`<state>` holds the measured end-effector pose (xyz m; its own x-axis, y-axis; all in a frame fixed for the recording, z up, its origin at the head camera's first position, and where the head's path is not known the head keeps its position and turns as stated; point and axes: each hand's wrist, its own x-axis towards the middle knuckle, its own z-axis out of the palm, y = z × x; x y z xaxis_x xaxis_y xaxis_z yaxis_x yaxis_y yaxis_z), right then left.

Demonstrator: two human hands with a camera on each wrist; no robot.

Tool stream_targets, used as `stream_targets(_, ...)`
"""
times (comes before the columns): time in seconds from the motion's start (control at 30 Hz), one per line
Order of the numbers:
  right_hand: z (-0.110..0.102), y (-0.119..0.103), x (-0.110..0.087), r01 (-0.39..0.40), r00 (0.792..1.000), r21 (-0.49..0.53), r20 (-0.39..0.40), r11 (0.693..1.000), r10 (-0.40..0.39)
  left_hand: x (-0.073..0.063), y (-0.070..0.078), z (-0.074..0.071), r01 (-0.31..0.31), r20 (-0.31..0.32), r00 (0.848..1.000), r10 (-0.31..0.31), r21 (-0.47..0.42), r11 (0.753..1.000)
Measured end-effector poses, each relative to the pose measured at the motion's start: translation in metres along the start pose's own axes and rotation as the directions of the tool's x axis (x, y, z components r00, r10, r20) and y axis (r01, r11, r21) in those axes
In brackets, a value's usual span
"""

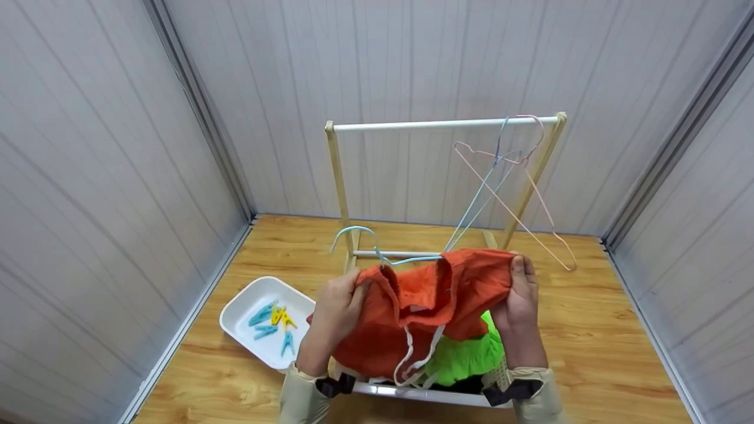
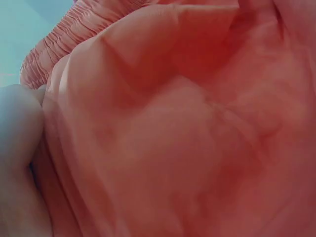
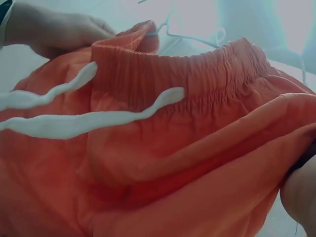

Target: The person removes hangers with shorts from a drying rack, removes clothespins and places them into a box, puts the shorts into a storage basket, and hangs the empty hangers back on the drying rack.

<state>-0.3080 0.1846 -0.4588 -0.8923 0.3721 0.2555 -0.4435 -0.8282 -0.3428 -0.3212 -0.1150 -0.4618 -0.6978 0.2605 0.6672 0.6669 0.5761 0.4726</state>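
Observation:
Orange shorts (image 1: 377, 335) with a gathered elastic waistband and white drawstring (image 1: 408, 347) hang stretched between both hands. My left hand (image 1: 334, 312) grips the waist at its left side, the thumb lying over the cloth. At the opposite side, my right hand (image 1: 518, 300) pinches the waistband between thumb and fingers. A light blue wire hanger (image 1: 358, 228) has its hook and one shoulder showing above the waist opening; its lower part is hidden by the shorts. Orange cloth (image 2: 163, 133) fills most of the left wrist view. The waistband (image 3: 163, 74) shows clearly in the right wrist view.
Below the shorts stands a white basket (image 1: 436, 397) holding a bright green garment (image 1: 471, 356). To the left, a white tray (image 1: 235, 321) holds blue and yellow clothespins (image 1: 275, 316). Behind is a rack (image 1: 412, 125) with a pink hanger (image 1: 533, 179) and a blue hanger (image 1: 474, 203). Walls surround the wooden floor.

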Motion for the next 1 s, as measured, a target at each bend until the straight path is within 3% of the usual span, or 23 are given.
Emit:
stream_targets(0.1,-0.013,0.001,-0.001,0.000,0.999,-0.146,-0.040,0.989,-0.005,-0.001,-0.001,0.002,-0.028,-0.007,1.000,0.028,0.057,0.998)
stream_targets(0.13,-0.016,0.001,-0.002,0.019,0.999,-0.252,-0.044,0.968,-0.031,-0.002,-0.002,0.002,-0.037,-0.010,0.999,0.038,0.079,0.996)
stream_targets(0.17,-0.019,0.001,-0.002,0.044,0.997,-0.385,-0.038,0.922,-0.063,-0.002,-0.003,0.003,-0.045,-0.011,0.999,0.046,0.096,0.994)
stream_targets(0.2,-0.022,0.000,-0.002,0.077,0.994,-0.538,-0.018,0.839,-0.103,-0.003,-0.004,0.003,-0.051,-0.013,0.999,0.052,0.116,0.992)
stream_targets(0.23,-0.024,-0.002,-0.002,0.117,0.989,-0.688,0.015,0.716,-0.147,-0.004,-0.006,0.004,-0.055,-0.013,0.998,0.057,0.132,0.990)
stream_targets(0.3,-0.027,-0.004,-0.003,0.221,0.963,-0.893,0.136,0.392,-0.232,-0.005,-0.008,0.006,-0.054,-0.005,0.998,0.055,0.149,0.987)
stream_targets(0.33,-0.027,-0.005,-0.004,0.283,0.940,-0.929,0.220,0.236,-0.262,-0.006,-0.009,0.007,-0.053,0.001,0.999,0.053,0.157,0.986)
stream_targets(0.37,-0.026,-0.006,-0.005,0.344,0.913,-0.932,0.303,0.117,-0.271,-0.007,-0.010,0.008,-0.055,0.006,0.998,0.055,0.170,0.984)
stream_targets(0.4,-0.024,-0.006,-0.007,0.409,0.882,-0.912,0.388,0.028,-0.267,-0.008,-0.010,0.009,-0.057,0.010,0.998,0.056,0.179,0.982)
stream_targets(0.43,-0.022,-0.005,-0.009,0.478,0.846,-0.878,0.469,-0.029,-0.252,-0.009,-0.011,0.010,-0.059,0.015,0.998,0.058,0.185,0.981)
stream_targets(0.47,-0.019,-0.003,-0.011,0.542,0.808,-0.837,0.542,-0.068,-0.230,-0.009,-0.011,0.012,-0.065,0.018,0.998,0.062,0.194,0.979)
stream_targets(0.53,-0.012,0.004,-0.017,0.651,0.736,-0.753,0.657,-0.097,-0.163,-0.010,-0.011,0.014,-0.077,0.026,0.997,0.073,0.207,0.975)
stream_targets(0.6,-0.006,0.013,-0.022,0.712,0.683,-0.686,0.726,-0.150,-0.080,-0.010,-0.012,0.016,-0.086,0.036,0.996,0.080,0.208,0.974)
stream_targets(0.67,-0.001,0.023,-0.027,0.743,0.645,-0.629,0.764,-0.230,-0.005,-0.011,-0.012,0.017,-0.096,0.041,0.995,0.089,0.208,0.973)
stream_targets(0.77,0.000,0.037,-0.032,0.745,0.630,-0.577,0.773,-0.335,0.069,-0.012,-0.013,0.019,-0.112,0.048,0.993,0.105,0.198,0.974)
stream_targets(0.8,0.000,0.040,-0.033,0.741,0.631,-0.570,0.772,-0.355,0.078,-0.013,-0.013,0.019,-0.119,0.047,0.993,0.112,0.196,0.973)
stream_targets(0.87,-0.002,0.042,-0.033,0.726,0.641,-0.573,0.765,-0.379,0.071,-0.013,-0.013,0.020,-0.131,0.046,0.991,0.124,0.190,0.973)
stream_targets(1.0,-0.008,0.038,-0.031,0.705,0.654,-0.593,0.756,-0.388,0.033,-0.013,-0.015,0.021,-0.126,0.044,0.992,0.120,0.172,0.977)
